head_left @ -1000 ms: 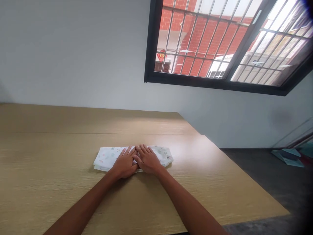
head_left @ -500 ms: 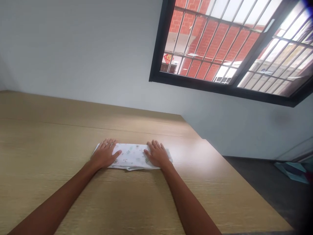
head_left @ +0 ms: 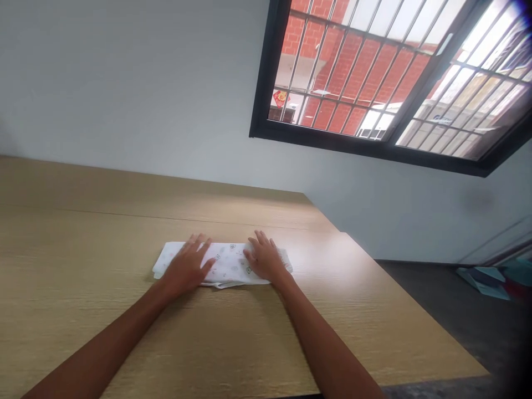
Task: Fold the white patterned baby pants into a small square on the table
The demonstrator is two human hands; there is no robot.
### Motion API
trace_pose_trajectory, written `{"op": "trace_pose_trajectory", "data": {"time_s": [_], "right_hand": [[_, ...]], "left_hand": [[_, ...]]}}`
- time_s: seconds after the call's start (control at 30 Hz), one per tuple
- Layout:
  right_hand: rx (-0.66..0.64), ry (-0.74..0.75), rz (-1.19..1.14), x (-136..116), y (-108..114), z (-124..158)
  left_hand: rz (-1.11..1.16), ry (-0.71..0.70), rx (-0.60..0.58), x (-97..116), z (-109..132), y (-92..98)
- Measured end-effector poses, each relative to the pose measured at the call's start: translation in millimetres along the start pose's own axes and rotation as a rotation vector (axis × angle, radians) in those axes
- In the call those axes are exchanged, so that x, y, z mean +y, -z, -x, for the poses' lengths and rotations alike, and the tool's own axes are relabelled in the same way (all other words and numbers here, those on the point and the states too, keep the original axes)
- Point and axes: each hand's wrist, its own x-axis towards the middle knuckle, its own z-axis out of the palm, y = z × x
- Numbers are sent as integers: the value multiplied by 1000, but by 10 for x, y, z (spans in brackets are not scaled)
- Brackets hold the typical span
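Note:
A folded white cloth (head_left: 228, 267) with small printed figures lies flat on the wooden table (head_left: 233, 343), wider than it is deep. My left hand (head_left: 192, 264) is over its left half, fingers spread and a little blurred. On the right part of the cloth rests my right hand (head_left: 264, 259), palm down, with its fingers apart and the tips reaching past the far edge. Neither hand grips the fabric. A small fold sticks out at the cloth's near edge between the hands. The cloth under each palm is hidden.
Behind the table stands a plain wall (head_left: 133, 88) with a barred, dark-framed window (head_left: 324, 143) at upper right. The table's right edge slants down toward me, and beyond it is dark floor (head_left: 419, 288). Pale teal items (head_left: 484, 282) lie on the floor at far right.
My left hand has slid right along the cloth, uncovering its left end. My right hand has stayed nearly in place, its fingers slightly more raised. The camera view has shifted a little.

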Motion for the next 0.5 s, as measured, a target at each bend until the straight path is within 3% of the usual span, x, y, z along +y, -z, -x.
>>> {"op": "trace_pose_trajectory", "data": {"time_s": [0.13, 0.23, 0.33, 0.5], "right_hand": [[-55, 151, -74, -256, -61, 105], [-119, 272, -156, -422, -124, 153], [-139, 295, -120, -422, -150, 137], [-161, 169, 36, -122, -72, 73]], "left_hand": [[130, -131, -33, 325, 67, -64], [209, -181, -86, 414, 73, -78], [181, -175, -167, 346, 30, -66], [34, -18, -233, 113, -69, -46]]}}
